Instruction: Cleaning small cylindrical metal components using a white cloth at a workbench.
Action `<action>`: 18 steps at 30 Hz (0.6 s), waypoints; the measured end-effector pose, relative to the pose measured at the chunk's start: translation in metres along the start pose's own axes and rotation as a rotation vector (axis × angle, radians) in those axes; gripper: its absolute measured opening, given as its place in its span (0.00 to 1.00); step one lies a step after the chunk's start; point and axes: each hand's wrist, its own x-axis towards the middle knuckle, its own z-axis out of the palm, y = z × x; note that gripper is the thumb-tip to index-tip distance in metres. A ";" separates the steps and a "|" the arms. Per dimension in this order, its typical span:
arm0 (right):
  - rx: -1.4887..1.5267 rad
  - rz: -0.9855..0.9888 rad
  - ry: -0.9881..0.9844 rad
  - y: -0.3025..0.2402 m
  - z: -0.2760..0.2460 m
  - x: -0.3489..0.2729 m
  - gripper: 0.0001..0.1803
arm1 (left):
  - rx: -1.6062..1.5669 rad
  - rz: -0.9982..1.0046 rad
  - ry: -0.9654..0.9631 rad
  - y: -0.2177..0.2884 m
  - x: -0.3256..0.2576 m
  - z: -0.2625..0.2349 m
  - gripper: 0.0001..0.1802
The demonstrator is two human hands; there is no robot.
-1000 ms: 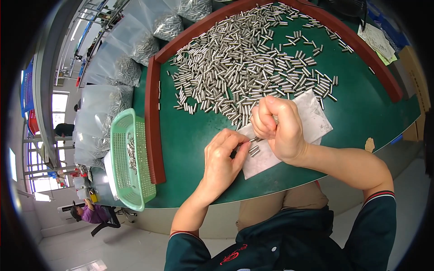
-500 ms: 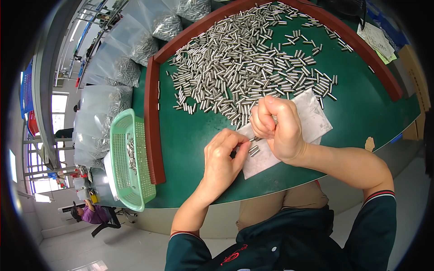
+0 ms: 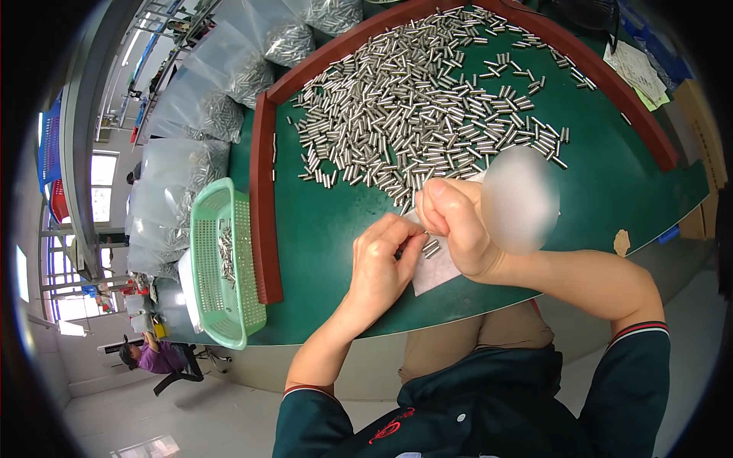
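Observation:
Low over the near part of the green table, my left hand (image 3: 380,258) has thumb and forefinger pinched on what looks like a small metal pin. Close against those fingertips is my right hand (image 3: 460,227), curled into a fist; whatever it holds is hidden. Beneath both hands lies a white cloth (image 3: 433,278), with a few short steel pins (image 3: 433,249) resting on it. A blurred oval patch hides part of the cloth beside my right wrist. Beyond my hands spreads a large pile of shiny cylindrical pins (image 3: 405,107).
A red-brown border (image 3: 264,206) edges the table at left and back. Outside it stand a green basket (image 3: 243,305) holding pins and several clear bags (image 3: 223,118) of pins. Papers (image 3: 635,70) lie at far right, a tan scrap (image 3: 622,243) nearer. A seated person (image 3: 156,357) is far left.
My right fist has shifted slightly left and down, closer to the left fingertips. My left hand stays pinched in nearly the same place. The whole view has shifted a little.

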 end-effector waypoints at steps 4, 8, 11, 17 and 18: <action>-0.078 -0.040 0.001 0.003 -0.002 0.001 0.20 | -0.014 -0.023 -0.009 0.000 -0.001 -0.001 0.04; 0.081 0.084 0.010 -0.005 -0.008 0.003 0.21 | -0.010 -0.070 -0.045 0.004 -0.001 -0.004 0.04; 0.078 0.042 -0.001 -0.011 -0.010 0.006 0.21 | -0.010 -0.043 -0.033 0.000 -0.003 -0.006 0.05; 0.028 0.084 0.008 -0.007 -0.009 0.006 0.21 | 0.073 0.103 -0.085 0.008 -0.003 -0.009 0.11; 0.031 0.095 0.002 -0.006 -0.009 0.006 0.21 | 0.136 0.132 -0.081 0.006 -0.004 -0.008 0.11</action>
